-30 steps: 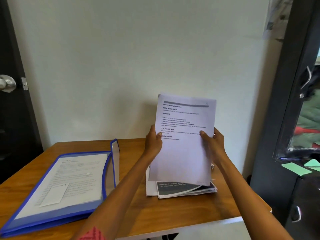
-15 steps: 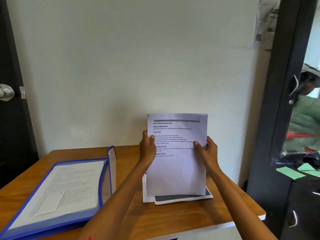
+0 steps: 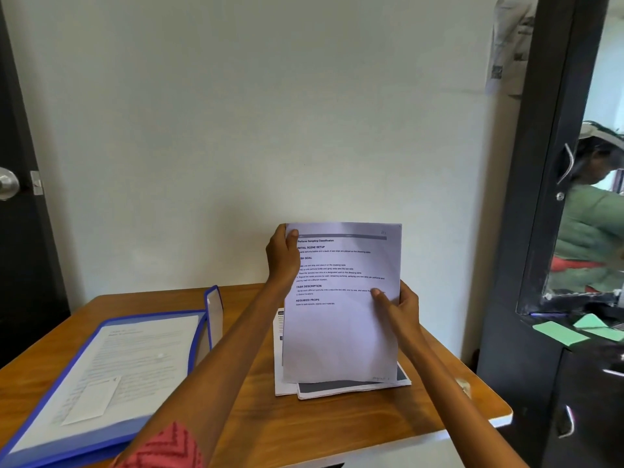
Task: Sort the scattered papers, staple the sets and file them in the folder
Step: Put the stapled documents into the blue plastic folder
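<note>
At table centre, a paper set [image 3: 341, 319] is held upright, gripped by left hand [image 3: 282, 256] and right hand [image 3: 403, 310]; stack [image 3: 351, 386] beneath remains unsorted, folder [image 3: 101, 373] at 9 o'clock part-filled; no stapler seen.

The held sheet [image 3: 341, 319] stands upright and covers most of the paper pile [image 3: 351, 388] lying on the worktop [image 3: 337, 420]; only the pile's left margin and front edges show, so its count cannot be told. Behind the sheet, the fingers of the left hand [image 3: 282, 256] and of the right hand [image 3: 403, 310] are hidden. The sheet's smaller lines of print are too fine to read. The blue folder [image 3: 101, 373] is cut off at the left and lower edges, and the text under its clear cover is blurred. The door knob [image 3: 6, 184] is cropped at the left edge.
</note>
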The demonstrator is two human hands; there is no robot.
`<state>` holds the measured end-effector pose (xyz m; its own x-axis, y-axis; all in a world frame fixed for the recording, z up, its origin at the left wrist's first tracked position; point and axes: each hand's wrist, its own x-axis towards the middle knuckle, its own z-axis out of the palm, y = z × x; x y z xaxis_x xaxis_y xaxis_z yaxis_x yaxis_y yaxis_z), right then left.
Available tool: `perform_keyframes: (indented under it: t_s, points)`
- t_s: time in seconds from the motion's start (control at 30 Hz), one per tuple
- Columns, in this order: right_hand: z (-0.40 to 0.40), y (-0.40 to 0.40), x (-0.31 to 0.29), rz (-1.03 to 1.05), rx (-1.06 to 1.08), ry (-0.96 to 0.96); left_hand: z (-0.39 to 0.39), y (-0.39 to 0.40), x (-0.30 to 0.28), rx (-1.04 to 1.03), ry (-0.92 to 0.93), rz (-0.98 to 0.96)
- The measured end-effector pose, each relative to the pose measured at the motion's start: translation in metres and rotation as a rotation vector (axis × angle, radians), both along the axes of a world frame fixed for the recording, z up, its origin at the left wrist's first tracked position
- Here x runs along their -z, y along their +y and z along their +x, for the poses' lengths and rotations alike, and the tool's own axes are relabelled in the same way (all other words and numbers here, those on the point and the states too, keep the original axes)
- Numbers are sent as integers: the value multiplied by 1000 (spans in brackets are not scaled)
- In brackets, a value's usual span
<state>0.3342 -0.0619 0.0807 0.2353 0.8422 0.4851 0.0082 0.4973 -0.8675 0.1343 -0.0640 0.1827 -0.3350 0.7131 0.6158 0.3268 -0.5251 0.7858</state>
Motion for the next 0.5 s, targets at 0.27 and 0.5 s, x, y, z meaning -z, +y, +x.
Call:
perform_keyframes:
  t_s: [0.27,0.5]
  points:
    - [6,1,-12,44,32,-9,-8,-1,-9,-111,-10,-11]
    - [28,22,-73,227,131,-297,-40,0,-43,-2,171,-224]
